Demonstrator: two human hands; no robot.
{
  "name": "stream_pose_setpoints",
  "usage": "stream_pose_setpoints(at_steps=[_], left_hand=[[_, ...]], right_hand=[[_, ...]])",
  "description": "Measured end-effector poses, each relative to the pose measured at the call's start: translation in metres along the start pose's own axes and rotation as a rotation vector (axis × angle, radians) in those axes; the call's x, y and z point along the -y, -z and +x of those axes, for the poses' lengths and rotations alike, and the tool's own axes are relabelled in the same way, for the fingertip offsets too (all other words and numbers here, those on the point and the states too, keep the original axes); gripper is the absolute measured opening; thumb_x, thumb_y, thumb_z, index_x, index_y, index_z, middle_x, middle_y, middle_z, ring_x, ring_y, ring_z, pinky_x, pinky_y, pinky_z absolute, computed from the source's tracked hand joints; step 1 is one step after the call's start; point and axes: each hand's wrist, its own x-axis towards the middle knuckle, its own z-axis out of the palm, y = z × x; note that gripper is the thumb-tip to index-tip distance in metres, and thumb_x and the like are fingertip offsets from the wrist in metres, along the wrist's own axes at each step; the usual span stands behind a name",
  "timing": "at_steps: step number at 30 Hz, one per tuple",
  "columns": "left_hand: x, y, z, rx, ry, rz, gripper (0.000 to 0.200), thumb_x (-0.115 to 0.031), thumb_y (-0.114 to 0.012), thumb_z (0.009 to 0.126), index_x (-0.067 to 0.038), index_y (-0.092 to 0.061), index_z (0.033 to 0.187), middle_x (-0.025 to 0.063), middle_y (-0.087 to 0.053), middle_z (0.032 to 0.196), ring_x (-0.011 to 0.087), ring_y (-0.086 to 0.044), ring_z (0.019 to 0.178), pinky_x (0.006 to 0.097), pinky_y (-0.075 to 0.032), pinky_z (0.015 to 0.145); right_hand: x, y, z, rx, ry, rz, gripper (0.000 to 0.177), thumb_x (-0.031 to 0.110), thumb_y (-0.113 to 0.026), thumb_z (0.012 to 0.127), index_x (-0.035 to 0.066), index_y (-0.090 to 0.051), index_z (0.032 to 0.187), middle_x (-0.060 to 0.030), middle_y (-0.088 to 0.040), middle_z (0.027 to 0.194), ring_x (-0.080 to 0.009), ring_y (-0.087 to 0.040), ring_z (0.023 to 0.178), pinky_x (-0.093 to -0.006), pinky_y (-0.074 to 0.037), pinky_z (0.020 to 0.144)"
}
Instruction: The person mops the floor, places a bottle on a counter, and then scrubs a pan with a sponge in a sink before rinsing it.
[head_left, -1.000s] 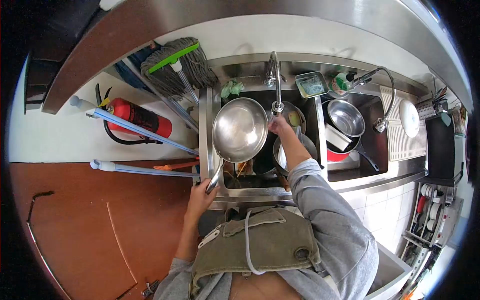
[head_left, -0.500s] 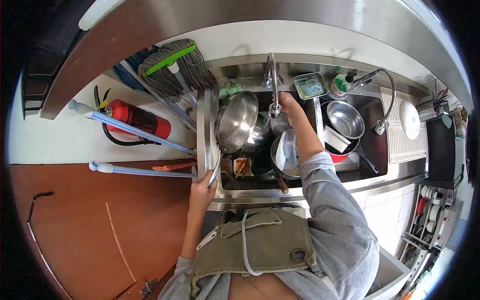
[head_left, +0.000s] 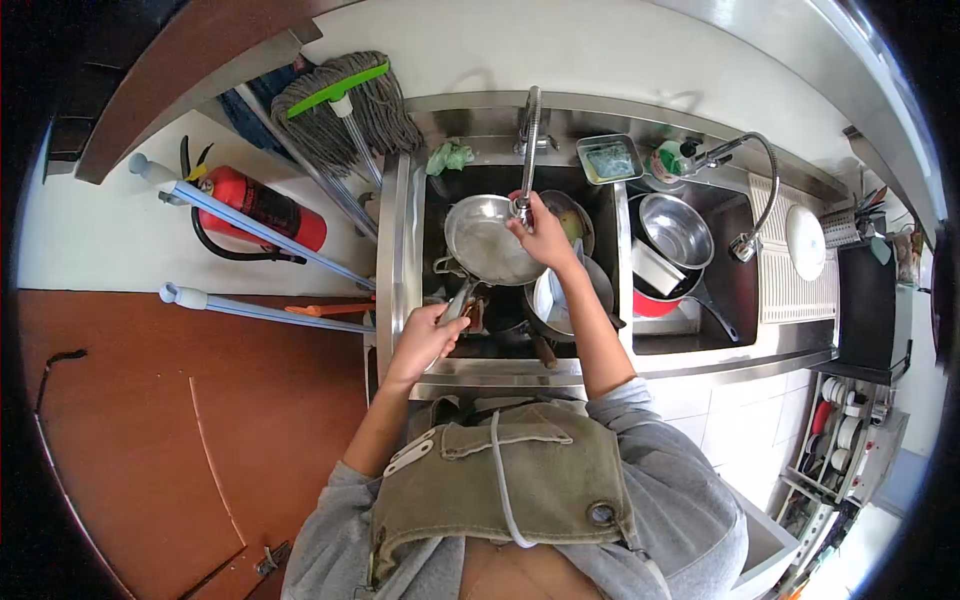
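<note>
My left hand [head_left: 425, 345] is wrapped round the handle of a steel frying pan [head_left: 478, 243]. The pan lies roughly level over the left sink basin [head_left: 435, 215], its inside facing up beneath the faucet's tip. At that tip my right hand [head_left: 545, 238] has its fingers closed on the head of the flexible faucet [head_left: 532, 125]. Whether water is running is hard to make out. Below my right forearm sits a pot [head_left: 600, 285] with pale dishes in it, and another round pan [head_left: 570, 218] is partly hidden behind my hand.
In the right basin are a steel bowl [head_left: 677, 232] and a red pot [head_left: 655, 303]. A sponge tray [head_left: 610, 160] and a green crumpled cloth [head_left: 450, 157] lie along the back ledge. Left of the sink stand a mop [head_left: 350, 115] and a fire extinguisher [head_left: 262, 212].
The frying pan has swung right and levelled from a steep tilt, coming under the faucet. My right hand has moved from behind the faucet onto its head.
</note>
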Motion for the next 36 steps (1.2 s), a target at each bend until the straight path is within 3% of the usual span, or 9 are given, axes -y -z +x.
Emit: stream_pose_setpoints(at_steps=[7, 11, 22, 28, 32, 36], left_hand=[[-0.013, -0.006, 0.008, 0.136, 0.050, -0.088, 0.010, -0.013, -0.059, 0.084, -0.004, -0.056, 0.084, -0.0053, -0.045, 0.061, 0.0009, -0.036, 0.045, 0.0169, -0.026, 0.038], [-0.012, -0.010, 0.015, 0.198, 0.072, -0.164, 0.013, -0.013, -0.061, 0.082, -0.006, -0.052, 0.075, -0.0040, -0.047, 0.059, 0.0020, -0.039, 0.044, 0.0181, -0.028, 0.038], [-0.015, -0.016, 0.021, 0.226, 0.074, -0.148, 0.012, -0.012, -0.060, 0.083, -0.008, -0.051, 0.075, -0.0048, -0.046, 0.059, 0.0012, -0.039, 0.044, 0.0174, -0.028, 0.037], [-0.020, -0.016, 0.023, 0.135, -0.010, -0.032, 0.017, -0.012, -0.060, 0.082, -0.006, -0.050, 0.070, -0.0034, -0.046, 0.055, 0.0029, -0.040, 0.042, 0.0193, -0.030, 0.037], [-0.020, -0.014, 0.034, 0.029, -0.050, 0.092, 0.015, -0.011, -0.060, 0.082, -0.003, -0.052, 0.072, -0.0019, -0.046, 0.052, 0.0048, -0.041, 0.042, 0.0215, -0.032, 0.036], [-0.024, -0.011, 0.040, -0.024, -0.051, 0.175, 0.012, -0.011, -0.061, 0.082, -0.003, -0.054, 0.075, -0.0020, -0.045, 0.052, 0.0056, -0.041, 0.042, 0.0228, -0.032, 0.036]], right_hand=[[0.004, 0.002, -0.002, -0.006, 0.043, 0.052, 0.041, 0.009, -0.064, 0.073, 0.011, -0.048, 0.110, -0.0069, -0.057, 0.077, -0.0209, -0.058, 0.071, -0.0320, -0.044, 0.067], [0.013, 0.004, -0.005, 0.031, -0.027, -0.052, 0.042, 0.008, -0.065, 0.073, 0.012, -0.048, 0.111, -0.0061, -0.057, 0.075, -0.0205, -0.056, 0.069, -0.0314, -0.044, 0.066], [0.006, -0.018, 0.009, -0.006, -0.034, -0.017, 0.041, 0.011, -0.066, 0.073, 0.010, -0.046, 0.109, -0.0095, -0.057, 0.074, -0.0262, -0.059, 0.070, -0.0350, -0.045, 0.065], [0.016, 0.001, -0.008, 0.006, -0.042, -0.103, 0.041, 0.014, -0.067, 0.071, 0.009, -0.048, 0.107, -0.0118, -0.061, 0.077, -0.0295, -0.062, 0.075, -0.0364, -0.046, 0.067], [0.021, 0.032, -0.014, 0.100, -0.068, -0.136, 0.038, 0.013, -0.068, 0.071, 0.009, -0.050, 0.104, -0.0100, -0.061, 0.072, -0.0269, -0.063, 0.070, -0.0347, -0.047, 0.064], [0.009, 0.021, -0.008, 0.069, -0.043, -0.077, 0.039, 0.011, -0.069, 0.070, 0.009, -0.051, 0.105, -0.0096, -0.060, 0.070, -0.0242, -0.063, 0.068, -0.0335, -0.047, 0.064]])
